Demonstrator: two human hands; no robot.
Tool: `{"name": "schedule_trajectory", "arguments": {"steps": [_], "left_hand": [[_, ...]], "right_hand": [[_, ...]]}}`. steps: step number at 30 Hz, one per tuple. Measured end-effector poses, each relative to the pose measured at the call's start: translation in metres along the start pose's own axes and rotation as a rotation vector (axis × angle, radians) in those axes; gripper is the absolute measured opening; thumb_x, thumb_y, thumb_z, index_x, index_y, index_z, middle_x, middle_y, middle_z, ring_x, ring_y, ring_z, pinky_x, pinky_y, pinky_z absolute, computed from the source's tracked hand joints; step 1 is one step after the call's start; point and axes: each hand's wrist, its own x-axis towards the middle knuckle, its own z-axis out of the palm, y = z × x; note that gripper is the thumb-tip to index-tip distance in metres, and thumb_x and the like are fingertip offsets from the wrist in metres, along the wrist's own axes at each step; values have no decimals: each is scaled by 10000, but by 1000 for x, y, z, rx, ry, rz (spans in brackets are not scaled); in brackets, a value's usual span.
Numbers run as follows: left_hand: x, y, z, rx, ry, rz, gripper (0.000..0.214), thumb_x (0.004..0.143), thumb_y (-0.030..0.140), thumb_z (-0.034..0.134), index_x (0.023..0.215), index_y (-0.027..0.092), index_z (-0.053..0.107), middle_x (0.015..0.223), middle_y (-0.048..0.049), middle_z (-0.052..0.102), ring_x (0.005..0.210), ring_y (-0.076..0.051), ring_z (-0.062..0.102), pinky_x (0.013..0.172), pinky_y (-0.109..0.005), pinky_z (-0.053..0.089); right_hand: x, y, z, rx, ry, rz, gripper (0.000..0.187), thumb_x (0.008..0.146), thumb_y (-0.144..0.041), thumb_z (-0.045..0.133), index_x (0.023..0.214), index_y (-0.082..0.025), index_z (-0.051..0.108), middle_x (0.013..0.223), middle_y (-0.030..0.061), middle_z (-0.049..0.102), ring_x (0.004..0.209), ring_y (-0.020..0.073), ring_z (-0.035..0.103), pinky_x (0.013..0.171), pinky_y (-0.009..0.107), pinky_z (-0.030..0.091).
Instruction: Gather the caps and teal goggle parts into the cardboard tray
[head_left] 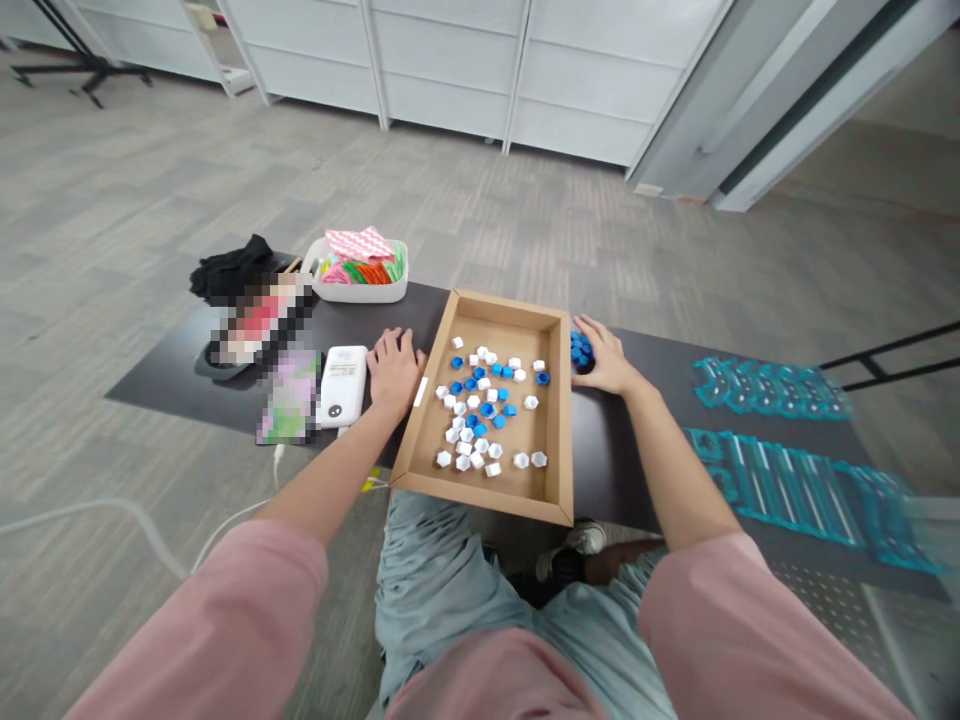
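Observation:
A shallow cardboard tray lies on the dark table and holds several small white and blue hexagonal pieces. My left hand rests flat on the table just left of the tray, fingers stretched out, holding nothing. My right hand sits just right of the tray with its fingers curled over a small cluster of blue pieces on the table.
A white power bank with a cable lies left of my left hand. Behind it stand a white basket of colourful items and a black cloth. The table's near edge is at my knees.

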Motion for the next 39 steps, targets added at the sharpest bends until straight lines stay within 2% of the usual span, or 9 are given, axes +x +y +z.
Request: {"name": "schedule_trajectory", "arguments": {"steps": [4,8,14,16,19,22,25,32,39], "left_hand": [[-1,2,-4,17,-13,-8,612,1118,284,434,1695,194,616,1844,-249,583,1735,-398,499,1368,-629,474],[-2,4,-8,7,-24,-14,611,1115,280,426,1690,191,614,1850,-248,574,1744,-400,480,1382,-641,457],[-2,4,-9,-5,-45,-28,619,1117,285,418,1694,161,603,1857,-268,556,1749,-419,465,1403,-660,429],[-2,4,-9,-7,-34,-20,609,1120,289,419,1689,186,609,1850,-262,564,1747,-417,468,1398,-665,434],[-2,4,-9,-4,-39,-16,613,1123,297,414,1695,180,603,1857,-272,549,1748,-425,462,1400,-679,433],[-2,6,-11,-10,-54,-33,619,1117,284,415,1698,188,604,1861,-266,545,1738,-430,467,1410,-694,422],[-2,8,-14,-20,-54,-43,623,1110,262,407,1695,210,612,1849,-255,560,1726,-438,479,1406,-715,424],[0,7,-14,8,-57,-38,618,1112,228,400,1687,164,618,1822,-302,566,1714,-448,507,1389,-713,459],[-1,6,-11,28,-46,-54,604,1117,234,433,1689,234,626,1820,-244,578,1698,-421,520,1395,-673,468]], "right_hand": [[11,-8,4,6,-50,-70,1235,776,-640,860,1858,-203,456,1932,277,421,1777,569,392,1412,805,297],[11,-19,9,-38,-10,-117,997,843,-587,788,1724,-157,610,1804,292,582,1656,557,519,1337,754,391],[3,-28,13,-51,53,-125,692,937,-589,718,1513,-206,723,1614,247,722,1419,484,623,1219,648,466],[0,-31,14,-60,59,-121,714,955,-599,700,1547,-200,709,1605,244,722,1392,481,614,1204,638,469],[-6,-36,15,-83,67,-91,843,986,-618,663,1696,-163,637,1639,260,691,1400,495,588,1199,644,462],[-13,-43,16,-110,70,-57,852,1026,-628,631,1755,-188,622,1669,245,672,1402,493,575,1195,641,458],[-19,-49,17,-130,74,-35,794,1029,-617,648,1717,-223,668,1651,220,686,1391,480,578,1188,626,465],[-30,-54,17,-152,145,-10,606,1016,-586,693,1500,-228,762,1558,211,743,1320,462,597,1124,600,486],[-73,-49,15,-279,164,-7,635,1068,-679,649,1496,-231,790,1508,214,777,1268,445,621,1055,568,478]]}}
